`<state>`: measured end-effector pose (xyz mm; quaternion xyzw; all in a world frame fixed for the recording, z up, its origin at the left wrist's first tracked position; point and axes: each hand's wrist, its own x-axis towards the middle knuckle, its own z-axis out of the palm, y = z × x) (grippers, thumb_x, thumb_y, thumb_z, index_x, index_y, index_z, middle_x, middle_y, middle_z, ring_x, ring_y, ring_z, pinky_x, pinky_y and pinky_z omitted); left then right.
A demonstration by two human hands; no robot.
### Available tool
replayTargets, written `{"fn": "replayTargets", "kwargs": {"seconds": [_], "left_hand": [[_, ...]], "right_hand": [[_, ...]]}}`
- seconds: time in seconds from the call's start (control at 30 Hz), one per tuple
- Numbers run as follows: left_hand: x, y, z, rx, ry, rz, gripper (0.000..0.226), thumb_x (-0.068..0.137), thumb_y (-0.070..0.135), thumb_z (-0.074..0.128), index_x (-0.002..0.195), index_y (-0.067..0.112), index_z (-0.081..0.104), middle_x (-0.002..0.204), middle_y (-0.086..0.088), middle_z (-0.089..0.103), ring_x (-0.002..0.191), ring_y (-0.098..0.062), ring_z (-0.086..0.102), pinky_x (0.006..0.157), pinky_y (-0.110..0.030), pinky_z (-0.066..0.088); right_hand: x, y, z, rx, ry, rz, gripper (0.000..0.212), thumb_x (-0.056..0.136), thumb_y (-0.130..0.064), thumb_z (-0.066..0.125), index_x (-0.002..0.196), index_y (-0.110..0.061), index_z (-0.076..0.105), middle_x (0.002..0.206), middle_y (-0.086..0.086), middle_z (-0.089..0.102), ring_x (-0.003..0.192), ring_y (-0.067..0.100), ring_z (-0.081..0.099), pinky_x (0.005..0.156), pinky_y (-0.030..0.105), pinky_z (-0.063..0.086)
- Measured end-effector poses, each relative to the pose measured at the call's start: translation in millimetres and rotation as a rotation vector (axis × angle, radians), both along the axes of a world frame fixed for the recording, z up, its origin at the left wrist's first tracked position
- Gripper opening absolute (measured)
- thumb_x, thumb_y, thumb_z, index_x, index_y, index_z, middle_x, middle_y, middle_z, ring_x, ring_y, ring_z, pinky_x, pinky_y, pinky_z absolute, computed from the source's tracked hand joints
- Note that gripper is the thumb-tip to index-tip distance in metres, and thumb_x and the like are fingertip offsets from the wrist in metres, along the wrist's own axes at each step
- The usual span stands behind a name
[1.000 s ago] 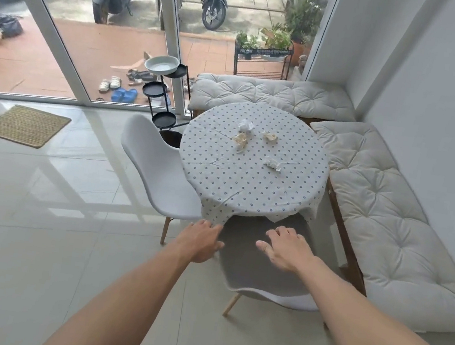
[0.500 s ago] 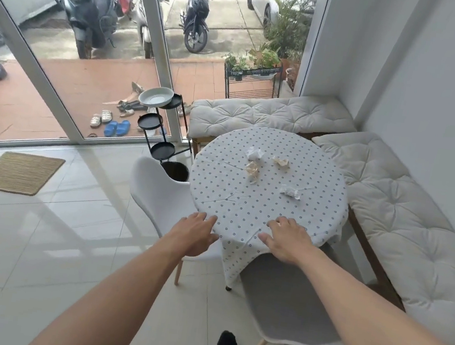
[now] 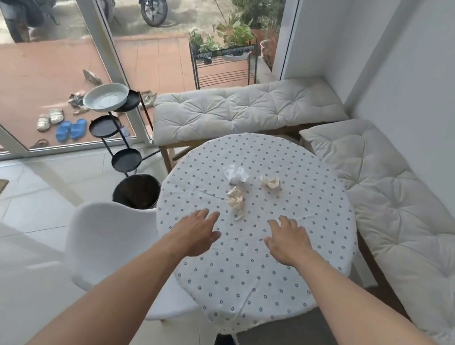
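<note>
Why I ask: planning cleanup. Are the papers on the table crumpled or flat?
Crumpled: the paper wads sit bunched, creased and lumpy, on the dotted tablecloth.

Open surface lies nearer than the central paper wad; white wad and beige wad obstruct just beyond it.

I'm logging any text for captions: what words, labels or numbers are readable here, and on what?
Black planter box outside the glass: white lettering along its front, too blurred to read.
Tablecloth: flower dots only, no text.
Crumpled papers: no print visible.
Nothing else readable.
</note>
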<state>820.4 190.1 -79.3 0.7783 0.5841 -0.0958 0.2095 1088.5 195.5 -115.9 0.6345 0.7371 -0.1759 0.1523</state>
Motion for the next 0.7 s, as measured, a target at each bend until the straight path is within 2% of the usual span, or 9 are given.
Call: {"fn": "replayTargets", "kwargs": {"seconds": [0.23,0.33,0.5,0.57,0.7], "left_hand": [[19.0,77.0,-46.4,-0.088,-0.013,-0.079,0.064,0.107,0.042,0.042,0.160,0.017,0.015,0.168,-0.018,0.013,0.153,-0.036,0.017,0.120,-0.053,0.029],[31.4,97.9,-66.2,-0.072,-0.032,-0.121,0.063,0.107,0.038,0.043,0.160,0.018,0.015,0.170,-0.016,0.006,0.154,-0.036,0.012,0.121,-0.053,0.026],[50.4,123.4,-100.8,0.003,-0.054,-0.245,0.058,0.107,0.032,0.042,0.158,0.018,0.017,0.170,-0.016,-0.002,0.156,-0.035,0.002,0.124,-0.053,0.018],[58.2,132.5,-114.6,0.015,-0.061,-0.276,0.055,0.106,0.027,0.042,0.155,0.017,0.019,0.170,-0.018,-0.004,0.156,-0.036,-0.001,0.125,-0.054,0.016],[64.7,144.7,-136.1,0.045,-0.040,-0.339,0.056,0.102,0.012,0.044,0.153,0.017,0.021,0.169,-0.018,-0.004,0.155,-0.039,-0.004,0.125,-0.056,0.012]], "right_hand": [[9.5,35.5,-47.4,-0.062,-0.020,-0.064,0.051,0.102,-0.031,0.043,0.150,-0.017,0.036,0.165,0.016,0.020,0.150,0.036,0.020,0.120,0.056,0.026],[12.5,32.9,-62.6,-0.072,0.003,-0.097,0.045,0.099,-0.023,0.045,0.142,-0.015,0.042,0.164,0.018,0.023,0.149,0.037,0.023,0.116,0.055,0.033],[8.1,26.7,-74.9,-0.024,0.049,-0.146,0.042,0.092,-0.008,0.056,0.133,-0.014,0.050,0.159,0.014,0.033,0.145,0.033,0.032,0.111,0.044,0.041],[5.0,26.8,-78.5,0.013,0.054,-0.166,0.044,0.087,0.001,0.058,0.128,-0.014,0.054,0.153,0.010,0.040,0.139,0.031,0.038,0.105,0.042,0.046],[3.2,40.7,-83.1,0.086,0.033,-0.203,0.040,0.084,0.009,0.054,0.117,-0.015,0.056,0.132,0.003,0.052,0.115,0.025,0.050,0.079,0.034,0.054]]}}
